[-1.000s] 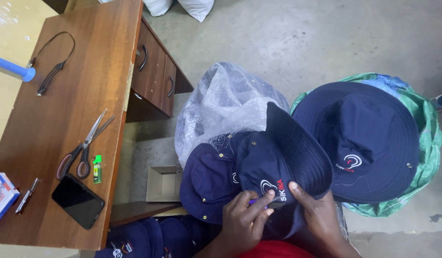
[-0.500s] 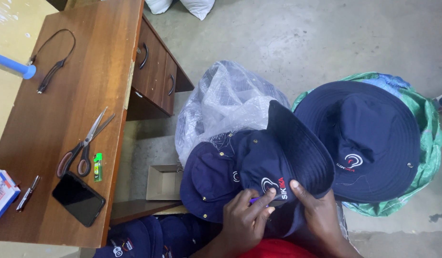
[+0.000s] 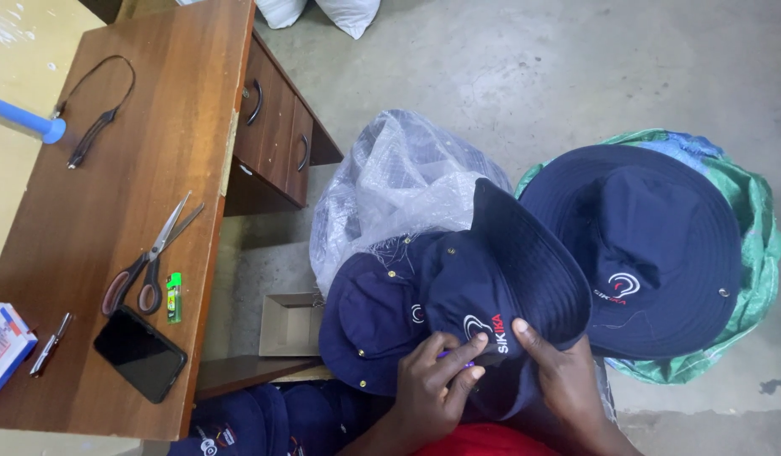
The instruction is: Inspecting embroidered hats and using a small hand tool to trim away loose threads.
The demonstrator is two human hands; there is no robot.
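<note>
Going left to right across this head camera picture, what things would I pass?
Blue handle → scissors → desk drawers → clear plastic bag → navy hat in the hands → second navy hat on a green sack.

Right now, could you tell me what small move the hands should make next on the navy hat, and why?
Probably draw the small purple tool in the left hand toward the emblem, since the right hand already pins the navy hat beside it and both hands rest close to the stitching.
</note>
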